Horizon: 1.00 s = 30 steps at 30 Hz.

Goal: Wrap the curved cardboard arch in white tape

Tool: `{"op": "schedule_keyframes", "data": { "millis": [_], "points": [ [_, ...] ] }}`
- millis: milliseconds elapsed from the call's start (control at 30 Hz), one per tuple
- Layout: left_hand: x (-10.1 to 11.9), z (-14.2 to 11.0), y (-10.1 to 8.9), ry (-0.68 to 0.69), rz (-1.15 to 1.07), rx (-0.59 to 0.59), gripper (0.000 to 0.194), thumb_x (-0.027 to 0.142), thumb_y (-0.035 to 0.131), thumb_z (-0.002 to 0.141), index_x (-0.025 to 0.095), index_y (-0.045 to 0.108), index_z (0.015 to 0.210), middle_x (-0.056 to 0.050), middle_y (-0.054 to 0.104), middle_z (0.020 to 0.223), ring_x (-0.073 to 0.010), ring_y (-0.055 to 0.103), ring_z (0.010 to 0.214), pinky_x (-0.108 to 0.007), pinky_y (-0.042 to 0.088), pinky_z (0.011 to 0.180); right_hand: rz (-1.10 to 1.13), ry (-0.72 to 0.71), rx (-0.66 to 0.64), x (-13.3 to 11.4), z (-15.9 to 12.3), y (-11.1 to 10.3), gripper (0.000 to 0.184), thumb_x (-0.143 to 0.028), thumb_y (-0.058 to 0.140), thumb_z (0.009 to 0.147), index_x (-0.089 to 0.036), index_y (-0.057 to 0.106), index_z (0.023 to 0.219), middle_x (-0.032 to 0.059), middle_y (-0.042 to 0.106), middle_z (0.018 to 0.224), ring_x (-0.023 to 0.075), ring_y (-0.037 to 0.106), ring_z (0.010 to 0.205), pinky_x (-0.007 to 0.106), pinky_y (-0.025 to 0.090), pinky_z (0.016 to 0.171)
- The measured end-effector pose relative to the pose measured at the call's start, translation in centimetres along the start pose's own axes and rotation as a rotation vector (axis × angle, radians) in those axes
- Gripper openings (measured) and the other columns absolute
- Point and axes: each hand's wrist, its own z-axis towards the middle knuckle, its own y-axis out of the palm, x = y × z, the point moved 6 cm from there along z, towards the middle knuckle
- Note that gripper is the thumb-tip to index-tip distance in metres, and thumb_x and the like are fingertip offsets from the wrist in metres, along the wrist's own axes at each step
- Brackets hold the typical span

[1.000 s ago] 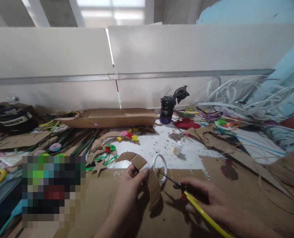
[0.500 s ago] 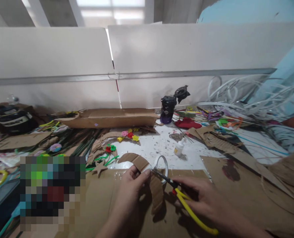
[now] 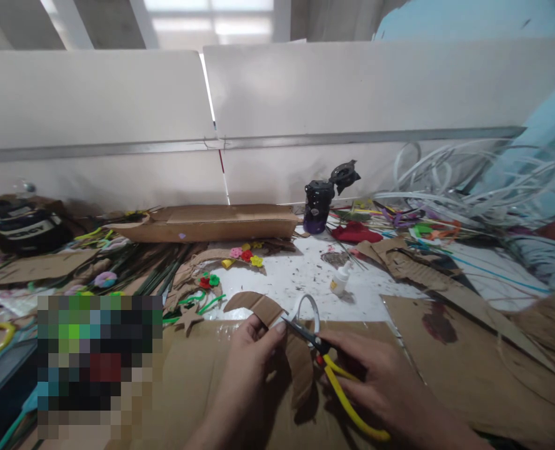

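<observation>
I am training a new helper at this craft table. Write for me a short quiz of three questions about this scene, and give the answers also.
1. What does the left hand hold? A: a strip of corrugated cardboard. B: a roll of tape. C: a red cloth.
2. True or false: the right hand holds scissors with yellow handles.
3. Which stands farther from the hands, the small white bottle or the black bottle?

Key: 1. A. 2. True. 3. The black bottle.
</observation>
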Motion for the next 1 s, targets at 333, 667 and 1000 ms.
{"op": "schedule_keyframes", "data": {
  "millis": [333, 667, 1000],
  "points": [
    [0.1, -0.3, 0.1, 0.021, 0.008, 0.007, 0.032, 0.031, 0.086, 0.075, 0.022, 0.06, 0.092, 0.003, 0.057, 0.07, -0.0093, 0.051, 0.054, -0.021, 0.034, 0.053, 0.02, 0.007, 0.004, 0.0, 0.0, 0.3, 0.043, -0.024, 0.067, 0.092, -0.034, 0.069, 0.133, 0.0027, 0.078, 0.122, 0.0251, 0.073, 0.107, 0.031, 0.057, 0.086],
    [0.3, -0.9, 0.4, 0.03, -0.013, 0.033, 0.027, 0.025, 0.084, 0.078, 0.023, 0.062, 0.093, 0.005, 0.058, 0.066, -0.0088, 0.051, 0.051, -0.022, 0.037, 0.053, 0.084, 0.07, -0.017, 0.2, 0.0, 0.7, 0.036, -0.028, 0.07, 0.093, -0.032, 0.072, 0.129, 0.0025, 0.079, 0.114, 0.0244, 0.072, 0.099, 0.032, 0.054, 0.084],
    [0.4, -0.7, 0.6, 0.031, -0.044, 0.0, 0.024, 0.023, 0.081, 0.081, 0.023, 0.064, 0.097, 0.008, 0.051, 0.055, -0.0075, 0.044, 0.041, -0.021, 0.029, 0.045, 0.017, 0.036, 0.013, 0.8, -0.2, 0.7, 0.04, -0.024, 0.069, 0.091, -0.031, 0.072, 0.131, 0.005, 0.08, 0.114, 0.0261, 0.074, 0.1, 0.032, 0.056, 0.085]
  ]
}}
